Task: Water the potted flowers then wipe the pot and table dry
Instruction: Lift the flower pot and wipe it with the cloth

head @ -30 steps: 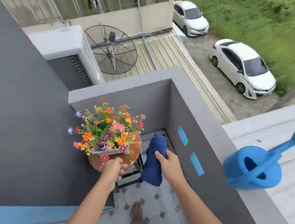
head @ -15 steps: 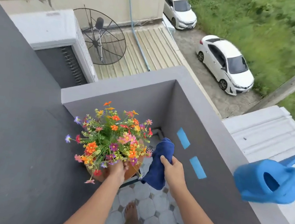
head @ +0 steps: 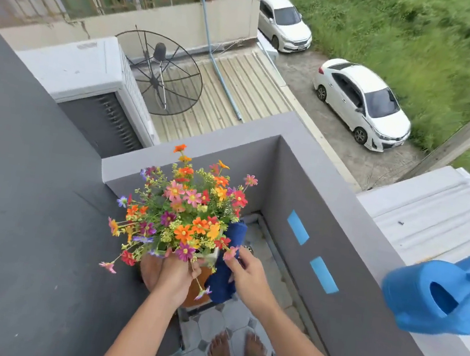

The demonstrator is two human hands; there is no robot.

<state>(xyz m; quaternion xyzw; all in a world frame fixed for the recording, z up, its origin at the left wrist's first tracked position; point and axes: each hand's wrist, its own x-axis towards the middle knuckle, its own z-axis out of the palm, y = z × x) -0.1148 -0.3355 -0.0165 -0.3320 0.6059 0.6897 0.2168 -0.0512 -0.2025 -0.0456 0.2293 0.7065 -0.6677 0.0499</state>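
Note:
A bunch of orange, pink and purple flowers (head: pixel 185 213) stands in a small pale square pot (head: pixel 208 259). My left hand (head: pixel 175 278) grips the pot from below and holds it lifted over the round brown table (head: pixel 196 293). My right hand (head: pixel 247 274) holds a dark blue cloth (head: pixel 226 277) against the pot's right side. A blue watering can (head: pixel 435 297) sits on the grey wall top at the right, spout pointing away.
Grey balcony walls (head: pixel 306 216) close in the corner, with two blue tape strips (head: pixel 324 274) on the right wall. My bare feet (head: pixel 236 352) stand on patterned floor tiles below. Beyond the wall are an air-conditioner unit (head: pixel 91 83), a satellite dish and two parked cars.
My left hand has raised the flower pot up off the round table. My right hand has brought the blue cloth in against the pot's side.

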